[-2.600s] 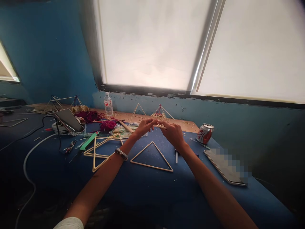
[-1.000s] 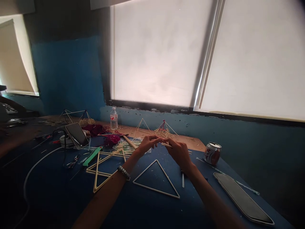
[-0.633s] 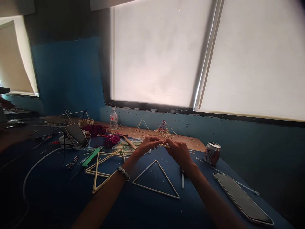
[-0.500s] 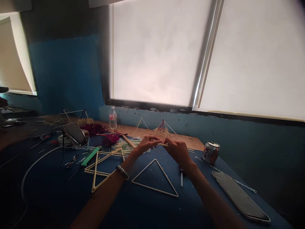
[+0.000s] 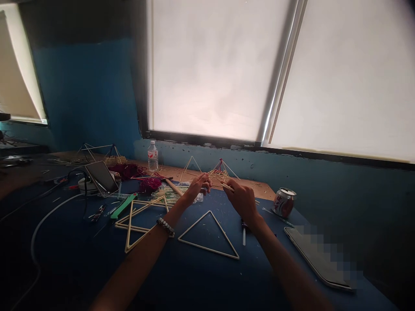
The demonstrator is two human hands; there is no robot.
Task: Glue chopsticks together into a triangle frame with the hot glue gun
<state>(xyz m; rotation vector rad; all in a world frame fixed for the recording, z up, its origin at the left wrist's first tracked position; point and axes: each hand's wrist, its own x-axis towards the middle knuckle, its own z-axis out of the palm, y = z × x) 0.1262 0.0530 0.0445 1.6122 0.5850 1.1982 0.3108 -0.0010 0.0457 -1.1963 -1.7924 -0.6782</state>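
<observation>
right grip (image 5: 241, 200): pinching thin wooden stick (image 5: 228, 187) | left grip (image 5: 199, 187): loosely curled, beside stick, not touching

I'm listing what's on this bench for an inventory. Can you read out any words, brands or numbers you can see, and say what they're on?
The drink can: red lettering, too blurred to read.
The plastic water bottle: label too small to read.
I can read no other text.

Left hand (image 5: 200, 187) off now — stick (image 5: 228, 187) (wooden) only in right hand (image 5: 242, 201).
</observation>
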